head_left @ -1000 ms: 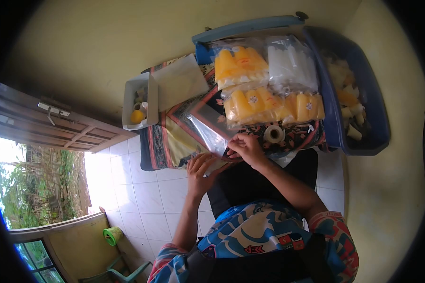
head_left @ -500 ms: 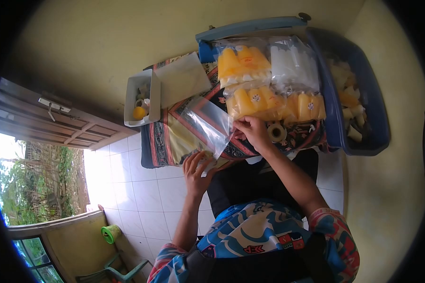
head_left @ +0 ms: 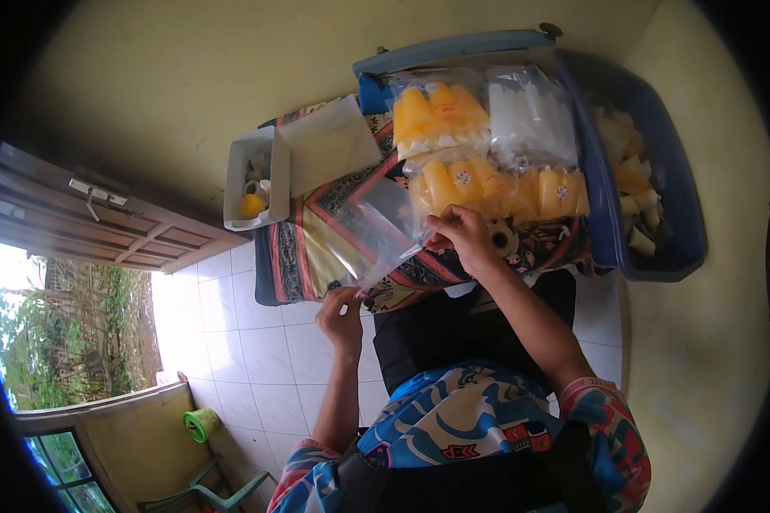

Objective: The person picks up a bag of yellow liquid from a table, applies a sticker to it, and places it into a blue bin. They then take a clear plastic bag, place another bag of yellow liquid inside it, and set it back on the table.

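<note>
The person's left hand (head_left: 340,316) and right hand (head_left: 460,232) pinch a clear, flat plastic bag (head_left: 378,250), seemingly unfilled, above a patterned cloth (head_left: 316,244), while four clear plastic bags of orange or whitish pieces (head_left: 443,115) look already filled and loose pieces (head_left: 637,205) lie in a deep blue plastic tub (head_left: 604,218).

A room in a home seems to be shown, put to use as a small packing spot: a patterned cloth (head_left: 325,248) is spread over the surface, and bags of yellow pieces (head_left: 441,115) are laid out beside a deep blue tub (head_left: 603,197). The domestic setting is suggested by plain painted walls, a white tiled floor (head_left: 265,359), a panelled wooden door (head_left: 111,218) opened onto greenery (head_left: 77,325), and a green plastic chair (head_left: 231,492).
</note>
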Motion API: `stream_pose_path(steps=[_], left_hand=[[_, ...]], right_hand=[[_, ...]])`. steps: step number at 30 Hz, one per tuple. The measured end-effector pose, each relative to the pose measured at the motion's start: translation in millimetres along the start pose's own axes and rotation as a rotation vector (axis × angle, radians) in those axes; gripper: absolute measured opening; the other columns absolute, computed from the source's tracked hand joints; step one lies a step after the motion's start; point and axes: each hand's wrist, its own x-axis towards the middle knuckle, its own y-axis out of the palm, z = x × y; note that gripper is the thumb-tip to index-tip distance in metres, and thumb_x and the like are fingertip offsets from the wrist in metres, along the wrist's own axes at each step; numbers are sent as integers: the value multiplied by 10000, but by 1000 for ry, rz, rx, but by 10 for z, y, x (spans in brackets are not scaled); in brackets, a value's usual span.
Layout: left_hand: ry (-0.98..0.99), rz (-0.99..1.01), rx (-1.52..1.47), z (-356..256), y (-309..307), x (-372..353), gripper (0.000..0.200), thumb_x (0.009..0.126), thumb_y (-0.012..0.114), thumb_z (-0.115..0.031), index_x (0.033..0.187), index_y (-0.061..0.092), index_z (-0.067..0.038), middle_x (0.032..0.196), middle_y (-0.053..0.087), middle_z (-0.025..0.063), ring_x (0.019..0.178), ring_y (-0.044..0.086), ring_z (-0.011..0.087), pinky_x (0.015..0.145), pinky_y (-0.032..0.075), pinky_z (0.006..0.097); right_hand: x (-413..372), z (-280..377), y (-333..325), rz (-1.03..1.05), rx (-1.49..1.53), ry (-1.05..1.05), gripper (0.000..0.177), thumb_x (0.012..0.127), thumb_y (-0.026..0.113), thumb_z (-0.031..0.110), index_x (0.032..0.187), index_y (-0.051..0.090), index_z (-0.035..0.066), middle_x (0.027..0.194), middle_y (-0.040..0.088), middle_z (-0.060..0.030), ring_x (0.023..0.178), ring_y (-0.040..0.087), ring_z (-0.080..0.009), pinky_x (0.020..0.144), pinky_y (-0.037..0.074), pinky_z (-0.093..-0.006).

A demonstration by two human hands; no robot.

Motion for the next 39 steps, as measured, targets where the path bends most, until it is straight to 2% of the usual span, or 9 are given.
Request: stream_pose_path(steps=[5,8,10,17,22,26,29,32,39], left_hand=[[-98,85,-181,57,-8,16,159,690,752,79,804,695,-17,799,713,63,714,643,132,668,494,265],[-88,144,-262,52,-8,25,163,689,744,98,784,672,-13,793,711,58,716,645,133,662,501,263],[-107,200,-283,103,-22,12,167,691,744,107,770,657,-13,795,710,64,725,653,141,668,508,262],[43,125,-298,234,-1,2,240,663,767,124,715,582,-20,795,700,68,742,668,153,684,525,278],[142,52,-180,253,-38,51,284,648,792,105,689,550,-36,786,690,76,721,669,192,680,529,301],[245,52,-58,124,-96,107,261,637,805,86,703,583,-36,798,689,75,756,672,220,689,533,305],[325,111,-22,73,-119,119,233,616,786,114,717,639,-36,828,697,74,808,679,218,724,544,307],[407,191,-41,82,-118,134,215,609,777,103,729,699,-58,817,697,63,831,681,221,735,551,316],[369,184,-2,103,-102,98,218,603,779,104,737,717,-57,784,677,60,839,675,218,735,543,317]], right_hand=[[-19,-38,-31,68,-35,-78,257,846,775,152,747,567,38,669,577,-10,593,575,-62,536,491,-197],[-28,-53,-46,123,-72,-152,308,789,821,136,733,525,73,721,580,-6,657,565,-68,605,485,-220],[-52,-26,-53,105,-278,-256,352,764,844,155,718,504,79,734,560,7,678,517,-56,622,445,-220],[-166,92,23,103,-389,-389,422,715,880,231,721,496,55,723,531,34,645,467,-20,597,415,-193],[-162,96,20,163,-279,-326,346,740,850,122,935,583,20,704,452,71,662,453,-14,606,423,-182],[-174,87,-42,192,-353,-216,461,753,830,76,1148,611,-17,711,452,67,668,441,-24,618,441,-191],[-144,-66,-217,186,-479,-126,450,807,772,47,1210,589,-36,761,561,22,688,540,-38,635,475,-190],[-174,-65,-283,153,-411,-91,342,879,688,35,1197,592,-46,846,659,-42,748,645,-79,651,516,-205],[-226,7,-365,116,-453,-24,233,920,633,52,1127,617,-53,866,696,-68,742,679,-105,659,538,-221]])
